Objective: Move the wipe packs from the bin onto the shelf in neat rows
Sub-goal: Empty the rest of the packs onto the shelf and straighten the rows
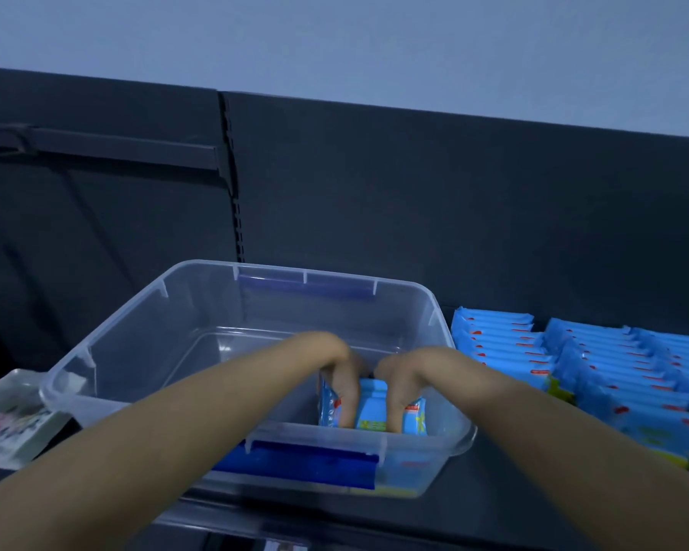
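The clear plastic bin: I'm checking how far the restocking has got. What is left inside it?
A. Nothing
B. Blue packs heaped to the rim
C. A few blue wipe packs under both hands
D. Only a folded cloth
C: both hands, left and right, grip a few blue wipe packs low in the clear plastic bin, otherwise bare.

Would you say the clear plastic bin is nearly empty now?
Nearly empty: the clear plastic bin shows bare floor, with only a few blue wipe packs at its near right corner.

left hand (345, 385), right hand (394, 385), fingers curled down
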